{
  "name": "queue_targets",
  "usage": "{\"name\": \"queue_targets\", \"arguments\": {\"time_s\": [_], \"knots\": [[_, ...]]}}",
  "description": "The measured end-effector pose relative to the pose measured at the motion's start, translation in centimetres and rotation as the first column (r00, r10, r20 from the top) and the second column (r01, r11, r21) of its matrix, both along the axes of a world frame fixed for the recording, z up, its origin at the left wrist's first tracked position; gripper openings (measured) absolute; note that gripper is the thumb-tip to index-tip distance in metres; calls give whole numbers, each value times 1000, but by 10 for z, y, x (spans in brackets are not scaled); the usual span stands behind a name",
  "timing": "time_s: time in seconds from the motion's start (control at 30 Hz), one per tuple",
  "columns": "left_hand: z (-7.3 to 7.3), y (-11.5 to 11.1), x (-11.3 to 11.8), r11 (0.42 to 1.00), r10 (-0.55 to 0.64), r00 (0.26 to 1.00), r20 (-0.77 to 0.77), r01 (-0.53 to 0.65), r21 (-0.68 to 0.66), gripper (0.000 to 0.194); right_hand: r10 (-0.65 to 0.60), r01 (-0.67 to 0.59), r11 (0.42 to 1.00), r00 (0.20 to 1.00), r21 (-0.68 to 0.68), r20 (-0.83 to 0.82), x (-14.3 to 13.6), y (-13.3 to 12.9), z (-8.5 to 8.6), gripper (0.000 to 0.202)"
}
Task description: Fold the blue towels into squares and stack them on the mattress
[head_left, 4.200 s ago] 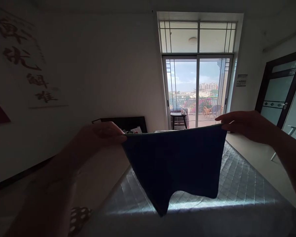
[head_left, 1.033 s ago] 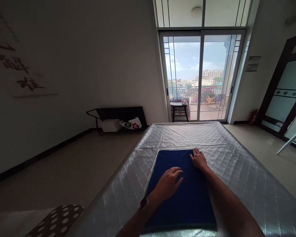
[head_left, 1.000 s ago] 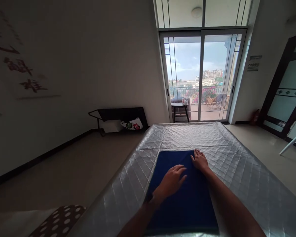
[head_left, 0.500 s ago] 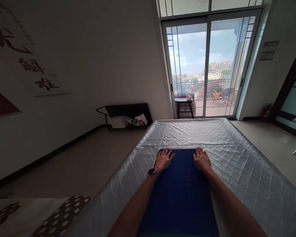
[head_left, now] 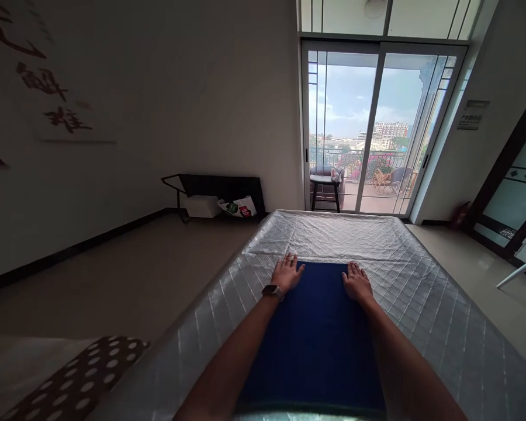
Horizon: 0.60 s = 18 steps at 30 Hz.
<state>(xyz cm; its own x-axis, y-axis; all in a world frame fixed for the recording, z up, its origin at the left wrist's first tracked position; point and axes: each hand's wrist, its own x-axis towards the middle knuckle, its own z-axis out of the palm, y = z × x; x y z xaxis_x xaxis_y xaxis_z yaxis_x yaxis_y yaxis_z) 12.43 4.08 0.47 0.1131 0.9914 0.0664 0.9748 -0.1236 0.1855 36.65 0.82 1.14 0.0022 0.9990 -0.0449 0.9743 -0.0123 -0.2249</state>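
A dark blue cloth point(head_left: 318, 333), flat and roughly rectangular, lies lengthwise in front of me on a silver quilted cover point(head_left: 425, 292). My left hand point(head_left: 286, 272) rests at its far left corner, palm down with the fingers stretched out. At the far right corner lies my right hand point(head_left: 357, 281), also flat, its fingers extended forward and close together. Neither hand grips anything. On my left wrist is a dark-faced watch point(head_left: 270, 290). A lighter strip shows below the cloth's near edge, at the bottom of the view.
Polka-dot fabric point(head_left: 92, 374) lies at the lower left. By the wall stands a low black rack point(head_left: 219, 186) with a white box point(head_left: 202, 206) and a printed bag point(head_left: 239, 207). A dark stool point(head_left: 325, 180) stands near the glass sliding door point(head_left: 342, 117).
My left hand has shifted slightly left at the cloth's corner, while my right hand stays nearly in place. The camera view has tilted, and more of the cloth's near edge shows.
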Motion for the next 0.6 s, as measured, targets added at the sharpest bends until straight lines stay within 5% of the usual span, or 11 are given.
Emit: {"name": "queue_targets", "arguments": {"time_s": [0.17,0.27,0.4,0.6], "knots": [[-15,-18,91,961,-276,960,46,274,47,61,17,-17,1000,999,-2,36,4,3,-4,63],[-25,-28,116,944,-329,942,69,327,39,58,50,-50,999,997,3,54,6,4,-5,62],[-25,-34,77,967,-255,964,79,254,22,63,16,-16,1000,999,-3,49,4,3,-3,62],[-14,-49,0,999,15,1000,22,-14,-39,80,-6,6,1000,999,-3,48,-1,1,4,62]]}}
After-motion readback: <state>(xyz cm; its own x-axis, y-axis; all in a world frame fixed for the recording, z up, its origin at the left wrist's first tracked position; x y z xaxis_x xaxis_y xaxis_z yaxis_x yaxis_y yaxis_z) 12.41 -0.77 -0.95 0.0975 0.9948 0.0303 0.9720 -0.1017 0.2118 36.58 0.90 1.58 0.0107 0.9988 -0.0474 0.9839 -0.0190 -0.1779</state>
